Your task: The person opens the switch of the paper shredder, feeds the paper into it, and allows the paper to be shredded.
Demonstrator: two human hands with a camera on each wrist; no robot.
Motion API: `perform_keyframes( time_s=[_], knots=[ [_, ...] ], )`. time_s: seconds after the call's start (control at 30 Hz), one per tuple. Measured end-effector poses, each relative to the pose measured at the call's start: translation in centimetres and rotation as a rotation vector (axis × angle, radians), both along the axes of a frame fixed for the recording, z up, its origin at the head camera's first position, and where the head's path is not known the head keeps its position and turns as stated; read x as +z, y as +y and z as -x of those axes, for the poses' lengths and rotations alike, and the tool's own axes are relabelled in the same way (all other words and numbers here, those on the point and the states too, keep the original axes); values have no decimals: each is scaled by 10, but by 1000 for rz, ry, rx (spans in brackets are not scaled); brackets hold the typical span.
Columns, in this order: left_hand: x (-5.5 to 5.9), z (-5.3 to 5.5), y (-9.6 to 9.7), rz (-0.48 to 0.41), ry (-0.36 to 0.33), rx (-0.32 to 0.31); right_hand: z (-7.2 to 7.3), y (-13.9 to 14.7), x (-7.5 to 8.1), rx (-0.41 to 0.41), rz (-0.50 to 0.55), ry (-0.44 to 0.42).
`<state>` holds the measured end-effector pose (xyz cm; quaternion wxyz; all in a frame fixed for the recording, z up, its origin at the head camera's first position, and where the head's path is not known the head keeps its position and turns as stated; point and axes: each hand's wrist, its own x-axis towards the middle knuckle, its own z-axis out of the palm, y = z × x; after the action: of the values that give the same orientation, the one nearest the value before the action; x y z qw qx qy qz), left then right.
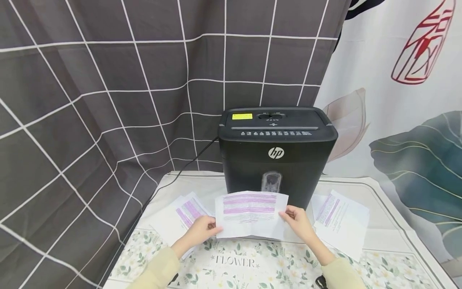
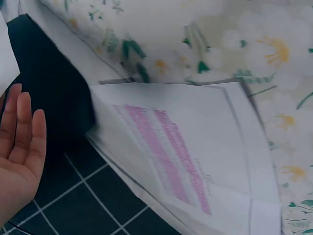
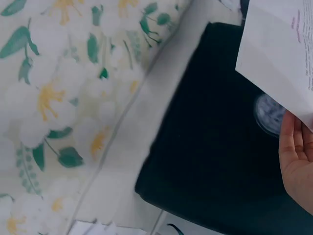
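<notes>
A white sheet of paper (image 1: 250,228) with printed lines and purple highlighting is stretched between both hands, in front of a black HP paper shredder (image 1: 245,164). My left hand (image 1: 199,230) pinches its left edge, thumb on the near face. At the opposite edge my right hand (image 1: 296,220) grips the paper the same way. A faint crease runs down the sheet's middle. In the right wrist view the right hand (image 3: 298,156) is at a corner of the sheet (image 3: 274,54), with the shredder (image 3: 195,132) behind it. The shredder's feed slot (image 1: 274,128) lies above the sheet.
Highlighted papers (image 1: 169,220) lie on the table at the left, and more papers (image 1: 346,224) at the right. A black power cord (image 1: 169,184) runs from the shredder leftward. The floral tablecloth (image 1: 234,277) covers the front. A dark grid curtain (image 1: 151,64) hangs behind.
</notes>
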<state>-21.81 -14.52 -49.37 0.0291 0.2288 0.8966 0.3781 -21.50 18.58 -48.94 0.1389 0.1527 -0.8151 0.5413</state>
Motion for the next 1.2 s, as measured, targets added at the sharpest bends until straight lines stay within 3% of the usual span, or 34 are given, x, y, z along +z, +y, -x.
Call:
perform_keyframes(
  time_s=[0.17, 0.3, 0.4, 0.47, 0.63, 0.77, 0.97, 1.2],
  knots=[
    [12, 3, 13, -92, 106, 74, -1, 9, 11, -1, 48, 0],
    [29, 6, 18, -151, 194, 122, 2, 8, 21, 24, 103, 0],
    [43, 6, 24, -225, 169, 138, 2, 10, 30, 15, 148, -9],
    [51, 4, 27, -266, 117, 150, 0, 13, 38, -5, 146, -26],
    [68, -4, 29, -334, 34, 162, -8, 22, 54, -28, 20, -27],
    [81, -11, 26, -328, 55, 164, -20, 25, 72, -23, -74, 14],
    [90, -14, 23, -313, 137, 175, -20, 31, 76, 16, -82, 74],
    [111, -7, 28, -269, 135, 171, -17, 37, 94, -102, -85, 126]
  ],
)
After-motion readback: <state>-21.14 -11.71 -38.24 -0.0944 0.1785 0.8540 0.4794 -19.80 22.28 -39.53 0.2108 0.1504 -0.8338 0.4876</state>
